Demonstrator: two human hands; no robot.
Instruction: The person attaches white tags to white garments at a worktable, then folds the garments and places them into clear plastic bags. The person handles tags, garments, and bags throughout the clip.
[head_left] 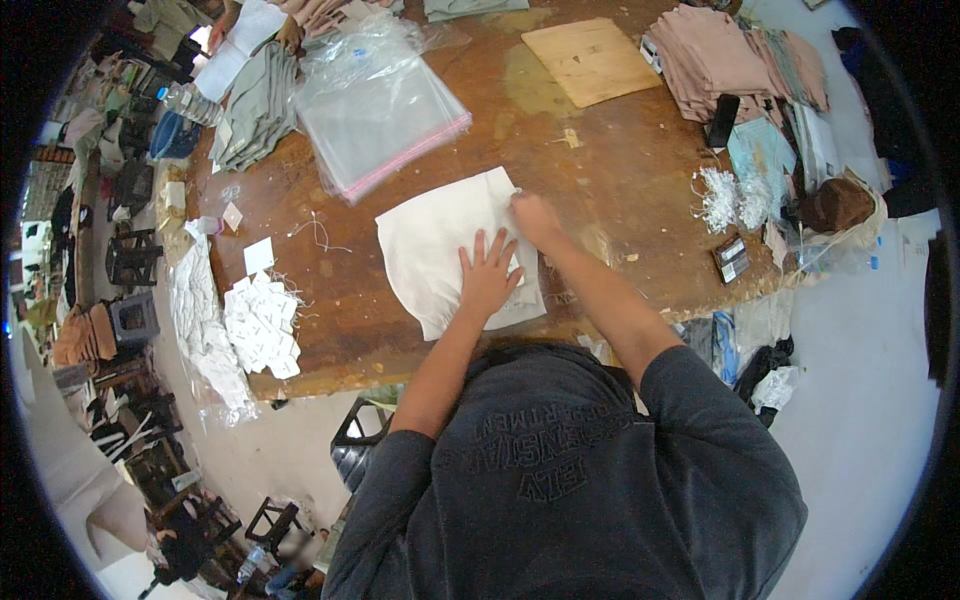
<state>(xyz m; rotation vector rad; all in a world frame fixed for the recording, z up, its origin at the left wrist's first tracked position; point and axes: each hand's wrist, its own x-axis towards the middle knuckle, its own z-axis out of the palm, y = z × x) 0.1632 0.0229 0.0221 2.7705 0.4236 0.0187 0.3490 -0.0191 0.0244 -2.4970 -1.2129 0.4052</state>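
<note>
The step in hand looks like folding or smoothing a white cloth piece (440, 250) on the wooden counter (600, 160); the left hand (487, 278) lies flat on it, fingers (480, 250) spread apart, pinning the cloth beneath them; the right hand (535, 218), just beyond those fingers, has its fingers together, seemingly pinched on the cloth's far corner. The next move probably calls for a steady pin while that corner shifts; both forearms reach forward, the right nearly straight; a stack of clear bags (375, 110) lies well beyond the fingers, paper tags (262, 320) off to their left.
</note>
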